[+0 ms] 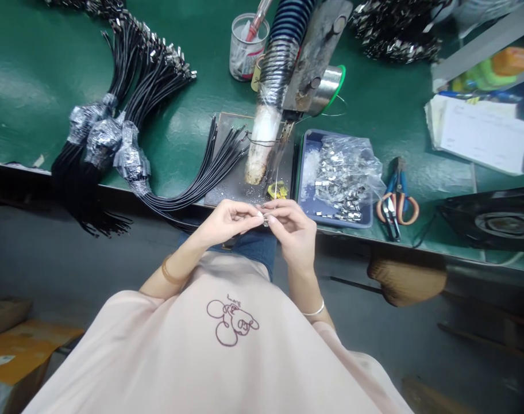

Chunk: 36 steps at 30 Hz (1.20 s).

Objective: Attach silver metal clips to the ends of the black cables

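Observation:
My left hand [228, 221] and my right hand [295, 230] meet at the table's front edge, fingertips pinched together. Between them is a small shiny metal connector [265, 221], mostly covered by the fingers. Just beyond the hands lies a dark work plate [227, 123], with a yellow lump [277, 190] on it. A bundle of black cables [188, 192] runs from the left onto this plate. To the right of my right hand, a blue tray [304, 201] holds a plastic bag and many small metal connectors [339, 195].
A hose with a white nozzle [262, 132] hangs over the plate, beside a metal bracket [318, 57] and a solder wire spool [331, 89]. Pliers [399, 195] lie right of the tray. Wrapped cable bundles [102, 138] cover the left, papers [481, 132] the right. A cup [247, 52] stands behind.

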### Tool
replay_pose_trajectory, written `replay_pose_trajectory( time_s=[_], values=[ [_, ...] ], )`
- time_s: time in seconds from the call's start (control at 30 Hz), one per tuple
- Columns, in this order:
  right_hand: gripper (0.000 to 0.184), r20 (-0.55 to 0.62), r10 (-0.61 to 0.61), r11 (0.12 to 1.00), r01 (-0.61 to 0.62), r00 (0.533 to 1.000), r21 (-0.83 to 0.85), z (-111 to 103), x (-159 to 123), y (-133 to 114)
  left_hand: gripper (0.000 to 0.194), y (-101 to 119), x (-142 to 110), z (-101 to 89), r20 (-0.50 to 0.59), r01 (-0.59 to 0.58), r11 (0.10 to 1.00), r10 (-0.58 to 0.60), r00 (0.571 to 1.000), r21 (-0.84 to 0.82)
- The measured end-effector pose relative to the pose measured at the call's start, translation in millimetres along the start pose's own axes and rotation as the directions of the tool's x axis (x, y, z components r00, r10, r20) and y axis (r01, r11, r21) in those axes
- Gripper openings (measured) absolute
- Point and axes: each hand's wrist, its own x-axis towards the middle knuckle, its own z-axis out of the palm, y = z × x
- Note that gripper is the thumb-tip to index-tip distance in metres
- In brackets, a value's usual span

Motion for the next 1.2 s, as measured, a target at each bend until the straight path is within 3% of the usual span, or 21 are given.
replay_pose_trajectory(
  time_s=[0.07,0.13,0.27,0.4,0.5,0.6,0.67,0.73,0.8,0.87,0.97,1.1,1.2],
  values=[
    [0.009,0.045,0.069,0.992,-0.073,0.997,0.106,-1.0,1.1,4.2,0.043,-1.2,0.2,1.1,-0.030,-0.011,1.000,0.011,0.999,0.009],
    [0.007,-0.001,0.068,0.995,-0.068,0.998,0.073,-2.5,0.5,4.9,0.041,-1.9,0.2,2.1,-0.067,-0.019,0.999,0.021,0.998,0.029],
    [0.004,-0.160,-0.137,0.973,0.103,0.978,-0.205,-6.6,-2.9,-1.3,0.036,-1.2,-0.4,3.4,-0.106,-0.028,0.995,0.038,0.994,0.095],
    [0.010,-0.012,-0.356,0.863,0.324,0.934,-0.387,-11.6,-2.4,-6.4,0.037,1.0,0.1,4.7,-0.081,-0.051,0.988,0.063,0.995,0.147],
    [0.012,0.096,-0.374,0.809,0.375,0.922,-0.453,-12.3,-2.0,-6.9,0.038,1.2,1.1,5.9,-0.070,-0.054,0.983,0.067,0.995,0.173],
    [0.011,0.129,-0.400,0.757,0.407,0.907,-0.512,-9.8,-3.6,-4.0,0.037,-1.8,1.9,6.9,-0.078,-0.051,0.984,0.065,0.995,0.173],
    [0.013,0.091,-0.445,0.718,0.416,0.891,-0.558,-7.9,-4.8,-0.7,0.035,-4.7,2.2,7.5,-0.087,-0.051,0.988,0.065,0.994,0.148],
    [0.015,-0.017,-0.495,0.702,0.388,0.869,-0.597,-7.3,-5.1,2.2,0.031,-7.3,2.7,7.9,-0.102,-0.049,0.992,0.061,0.993,0.112],
    [0.015,-0.156,-0.503,0.739,0.330,0.850,-0.587,-8.0,-4.4,3.3,0.028,-8.7,3.4,8.1,-0.127,-0.048,0.995,0.058,0.990,0.083],
    [0.015,-0.219,-0.468,0.792,0.297,0.856,-0.533,-9.1,-3.3,1.8,0.026,-8.9,4.6,8.1,-0.152,-0.051,0.997,0.061,0.986,0.065],
    [0.017,-0.126,-0.475,0.791,0.360,0.871,-0.494,-8.8,-2.7,-3.2,0.026,-8.2,7.2,7.5,-0.172,-0.066,0.997,0.072,0.983,0.038],
    [0.022,0.028,-0.547,0.717,0.486,0.837,-0.501,-5.5,-3.8,-5.6,0.026,-7.5,10.8,6.2,-0.192,-0.054,0.999,0.053,0.980,0.000],
    [0.023,0.066,-0.566,0.701,0.522,0.822,-0.486,-4.6,-5.3,-1.4,0.025,-8.5,13.1,6.5,-0.205,-0.038,0.999,0.030,0.978,-0.037]
  ],
)
